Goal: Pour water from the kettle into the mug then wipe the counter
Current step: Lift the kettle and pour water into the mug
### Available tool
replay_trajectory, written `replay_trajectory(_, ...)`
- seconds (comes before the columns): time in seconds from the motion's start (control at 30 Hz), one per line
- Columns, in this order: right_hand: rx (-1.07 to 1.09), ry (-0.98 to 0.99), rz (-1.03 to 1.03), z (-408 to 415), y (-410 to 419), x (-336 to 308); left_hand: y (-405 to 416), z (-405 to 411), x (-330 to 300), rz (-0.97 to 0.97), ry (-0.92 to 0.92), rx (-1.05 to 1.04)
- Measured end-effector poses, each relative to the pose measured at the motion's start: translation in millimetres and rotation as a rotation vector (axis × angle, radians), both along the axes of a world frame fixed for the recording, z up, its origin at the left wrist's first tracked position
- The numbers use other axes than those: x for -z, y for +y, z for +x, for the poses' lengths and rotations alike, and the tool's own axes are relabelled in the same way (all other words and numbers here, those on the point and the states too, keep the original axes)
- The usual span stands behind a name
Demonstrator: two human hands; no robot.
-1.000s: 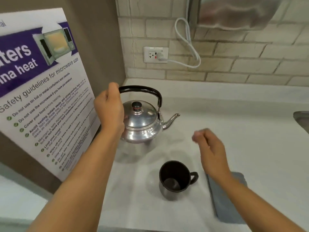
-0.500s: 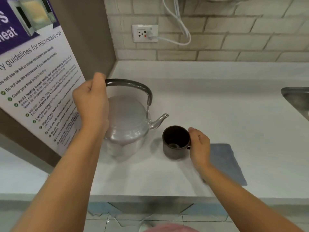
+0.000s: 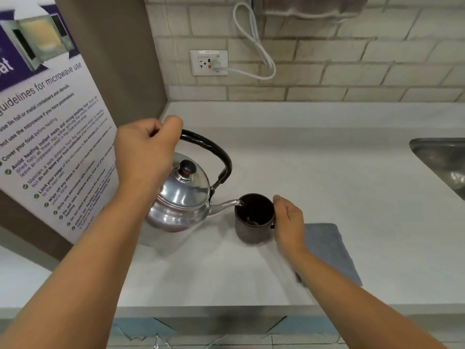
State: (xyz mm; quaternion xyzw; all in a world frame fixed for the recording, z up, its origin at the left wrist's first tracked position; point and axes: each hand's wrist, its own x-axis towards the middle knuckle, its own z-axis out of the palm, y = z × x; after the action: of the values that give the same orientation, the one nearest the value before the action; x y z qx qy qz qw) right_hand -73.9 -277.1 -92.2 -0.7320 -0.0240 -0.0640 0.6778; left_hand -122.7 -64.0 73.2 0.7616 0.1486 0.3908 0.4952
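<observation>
My left hand (image 3: 144, 152) gripped the kettle (image 3: 181, 197) handle, tilting its spout over the mug (image 3: 254, 217) near the tabletop's (image 3: 327, 172) front edge. My right hand (image 3: 288, 222) curled around the mug, beside the grey cloth (image 3: 327, 250).

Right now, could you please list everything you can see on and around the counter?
kettle: one, silver with black handle, tilted, spout at the mug's rim
mug: one, dark, on the counter right of the kettle
cloth: one, grey, flat on the counter right of the mug
counter: one, white
sink: one, steel, far right edge
outlet: one, white, on the tiled wall, white cord plugged in
poster: one, white and purple, left wall
left hand: fingers around the kettle's handle
right hand: at the mug's handle side
</observation>
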Motion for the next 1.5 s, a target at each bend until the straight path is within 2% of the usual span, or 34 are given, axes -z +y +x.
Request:
replay_trajectory(0.67,-0.016,-0.014,0.01,-0.7,-0.2,-1.3,-15.3,8.1,-38.8,0.392,0.077,-0.017)
replay_trajectory(1.5,-0.022,-0.007,-0.005,-2.1,-3.3,3.1,-21.5,23.1,-54.5,0.555,0.123,-0.049)
